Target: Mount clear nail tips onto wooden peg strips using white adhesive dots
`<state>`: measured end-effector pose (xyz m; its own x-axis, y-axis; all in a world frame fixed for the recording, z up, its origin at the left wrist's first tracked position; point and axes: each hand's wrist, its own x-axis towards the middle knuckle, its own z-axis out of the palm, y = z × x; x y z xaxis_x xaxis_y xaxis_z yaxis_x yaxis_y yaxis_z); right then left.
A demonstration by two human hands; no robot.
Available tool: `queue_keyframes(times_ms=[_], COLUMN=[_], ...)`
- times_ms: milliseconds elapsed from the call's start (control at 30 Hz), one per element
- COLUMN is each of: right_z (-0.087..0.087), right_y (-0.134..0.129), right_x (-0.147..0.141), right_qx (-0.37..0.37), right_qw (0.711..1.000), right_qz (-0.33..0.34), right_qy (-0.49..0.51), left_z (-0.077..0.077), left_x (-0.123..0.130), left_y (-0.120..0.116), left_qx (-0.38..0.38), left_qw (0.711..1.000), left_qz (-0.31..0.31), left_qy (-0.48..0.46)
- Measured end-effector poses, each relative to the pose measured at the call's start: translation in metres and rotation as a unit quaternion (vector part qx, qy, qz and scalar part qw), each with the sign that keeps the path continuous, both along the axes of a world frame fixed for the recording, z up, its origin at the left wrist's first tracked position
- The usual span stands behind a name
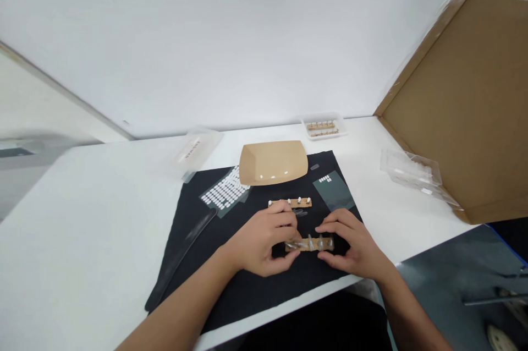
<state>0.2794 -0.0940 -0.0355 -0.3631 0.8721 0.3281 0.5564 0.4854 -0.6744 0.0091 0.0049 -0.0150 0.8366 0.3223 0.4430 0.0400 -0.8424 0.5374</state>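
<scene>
A wooden strip bearing several clear nail tips lies on the black cloth. My left hand is closed round its left end, thumb below and fingers above. At the right end my right hand is curved with thumb and fingers apart, close beside the clear tips; no object shows in it. Behind my left hand sits a second wooden strip topped with small white pieces, partly hidden by the fingers. Loose clear tips lie between the two strips.
A tan paper tray stands behind the strips. Sheets of white oval stickers and a dark green sheet flank it. Farther off are a clear box, a plastic bag and a clear container. A black strap lies left.
</scene>
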Motion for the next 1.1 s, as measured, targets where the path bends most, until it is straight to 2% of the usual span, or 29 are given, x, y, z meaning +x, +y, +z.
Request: queue_keyframes(times_ms=[200,533,667,867,1100], right_z=[0.003,0.004,0.003,-0.006,-0.007], right_y=[-0.002,-0.002,-0.004,-0.016,-0.017], right_x=[-0.001,-0.001,-0.006,-0.027,-0.040], right_qx=[-0.009,-0.001,0.047,0.145,0.162], right_qw=[1.000,1.000,0.998,0.984,0.976], right_qz=[-0.004,-0.001,-0.015,-0.084,-0.106], right_qy=[-0.002,-0.014,-0.034,-0.054,-0.098], left_z=[0.004,0.003,-0.002,-0.006,0.001], left_x=[-0.002,-0.002,-0.005,-0.009,-0.004], left_y=[0.005,0.010,0.011,0.011,0.005], left_qx=[-0.017,-0.045,-0.026,0.002,-0.011], left_qw=[1.000,0.999,1.000,1.000,1.000], left_qz=[0.002,-0.002,0.014,0.017,0.003], left_qy=[-0.002,-0.027,-0.008,-0.016,-0.018])
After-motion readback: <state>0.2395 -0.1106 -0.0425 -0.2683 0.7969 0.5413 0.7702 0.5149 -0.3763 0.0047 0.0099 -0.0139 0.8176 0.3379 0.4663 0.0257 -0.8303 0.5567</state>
